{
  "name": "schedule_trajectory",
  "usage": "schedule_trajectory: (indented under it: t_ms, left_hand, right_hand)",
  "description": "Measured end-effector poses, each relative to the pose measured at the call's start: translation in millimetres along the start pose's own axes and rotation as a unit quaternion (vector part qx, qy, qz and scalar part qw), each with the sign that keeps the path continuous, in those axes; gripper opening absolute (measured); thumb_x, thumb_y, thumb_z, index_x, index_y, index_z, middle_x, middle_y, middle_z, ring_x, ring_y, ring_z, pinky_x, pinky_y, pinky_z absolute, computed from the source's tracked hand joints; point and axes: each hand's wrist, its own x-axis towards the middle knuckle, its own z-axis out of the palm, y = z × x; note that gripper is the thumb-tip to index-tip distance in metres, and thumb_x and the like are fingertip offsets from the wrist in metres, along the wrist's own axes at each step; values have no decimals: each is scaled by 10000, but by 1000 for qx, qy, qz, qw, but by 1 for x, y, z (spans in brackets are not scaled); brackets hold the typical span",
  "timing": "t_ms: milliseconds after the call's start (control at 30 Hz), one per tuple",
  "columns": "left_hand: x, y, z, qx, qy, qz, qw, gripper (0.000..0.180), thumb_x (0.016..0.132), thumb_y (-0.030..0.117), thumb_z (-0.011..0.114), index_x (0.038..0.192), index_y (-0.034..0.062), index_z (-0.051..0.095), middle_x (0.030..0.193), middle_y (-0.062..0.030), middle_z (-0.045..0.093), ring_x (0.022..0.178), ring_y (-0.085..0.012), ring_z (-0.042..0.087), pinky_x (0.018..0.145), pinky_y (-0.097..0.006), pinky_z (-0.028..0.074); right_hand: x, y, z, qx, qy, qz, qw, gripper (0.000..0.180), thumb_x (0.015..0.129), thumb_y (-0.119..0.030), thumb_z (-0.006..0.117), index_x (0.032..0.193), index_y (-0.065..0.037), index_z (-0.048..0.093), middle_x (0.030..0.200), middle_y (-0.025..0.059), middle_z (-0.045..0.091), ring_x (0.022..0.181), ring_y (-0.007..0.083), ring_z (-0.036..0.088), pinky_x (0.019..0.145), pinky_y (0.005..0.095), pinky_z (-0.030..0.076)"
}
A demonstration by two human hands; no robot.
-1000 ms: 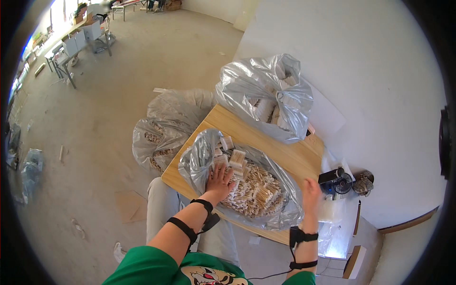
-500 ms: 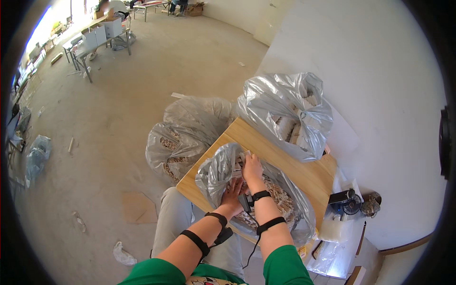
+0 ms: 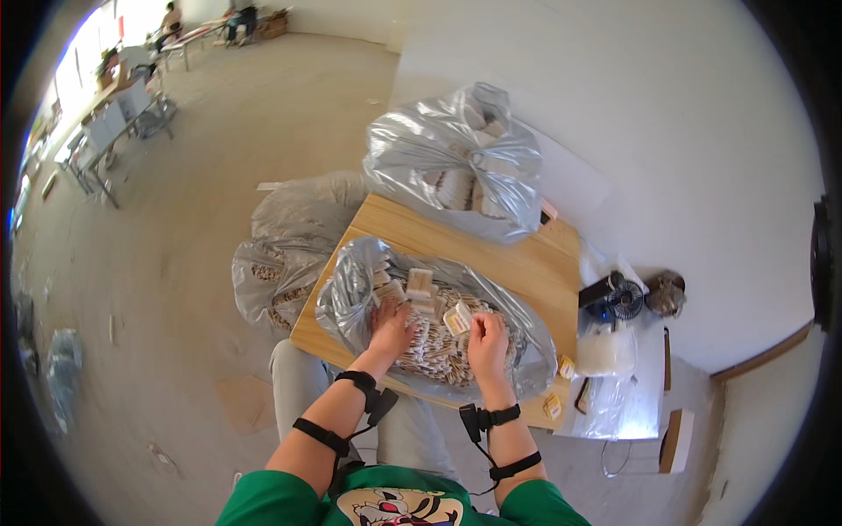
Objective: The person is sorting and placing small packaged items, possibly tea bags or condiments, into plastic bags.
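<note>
An open grey plastic bag (image 3: 524, 373) lies on the wooden table (image 3: 456, 235), full of thin wooden sticks (image 3: 434, 351) that look like cotton swabs. My left hand (image 3: 392, 331) rests in the bag with fingers spread over stacked bundles of sticks at its left side. Beside it, a flat bundle (image 3: 420, 283) lies on top of the heap. My right hand (image 3: 488, 346) is closed over the right half of the bag, pinching a small white packet with a yellow label (image 3: 457, 319) at its fingertips.
A large knotted clear bag of bundles (image 3: 456, 167) stands at the table's far edge, against the wall. More filled bags (image 3: 285, 245) sit on the floor left. Small yellow-labelled packets (image 3: 552, 405), a black fan (image 3: 624, 300) and a white block (image 3: 607, 352) are at right.
My right hand has moved away from my left, toward the right of the bag, and now holds a packet. A flat bundle shows on the heap. The view has shifted right.
</note>
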Motion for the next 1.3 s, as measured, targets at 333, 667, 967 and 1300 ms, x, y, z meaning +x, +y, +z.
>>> schedule_trajectory:
  t_ms: [333, 667, 967, 1300]
  left_hand:
    - [-27, 98, -33, -435, -222, -105, 867, 366, 924, 348, 524, 799, 17, 617, 704, -27, 625, 622, -83, 564, 559, -240, 441]
    - [-40, 116, -24, -587, -195, -247, 746, 75, 870, 102, 557, 813, 70, 594, 726, -4, 606, 642, -86, 565, 567, -214, 442]
    - [-45, 123, -27, -353, -166, -23, 921, 148, 854, 138, 608, 756, 27, 609, 643, -1, 549, 582, -86, 468, 547, -249, 381]
    - [-38, 136, -45, -166, -97, 158, 969, 132, 732, 115, 599, 717, -2, 538, 721, -169, 567, 698, -363, 564, 608, -421, 441]
  right_hand:
    - [-51, -7, -31, -41, -35, -87, 995, 183, 695, 24, 579, 866, -38, 573, 819, 118, 554, 767, 314, 575, 628, 404, 484]
    - [-60, -8, -47, 2, -9, -53, 999, 178, 733, -24, 646, 898, -39, 583, 829, 115, 598, 763, 313, 584, 648, 394, 478]
    - [-67, 0, -46, 93, -7, 26, 995, 169, 769, 1, 592, 933, -21, 559, 843, 162, 610, 787, 364, 586, 683, 415, 471]
    - [-51, -8, -43, 36, 60, 2, 998, 213, 765, 42, 547, 963, -33, 549, 832, 152, 582, 747, 352, 571, 642, 400, 469]
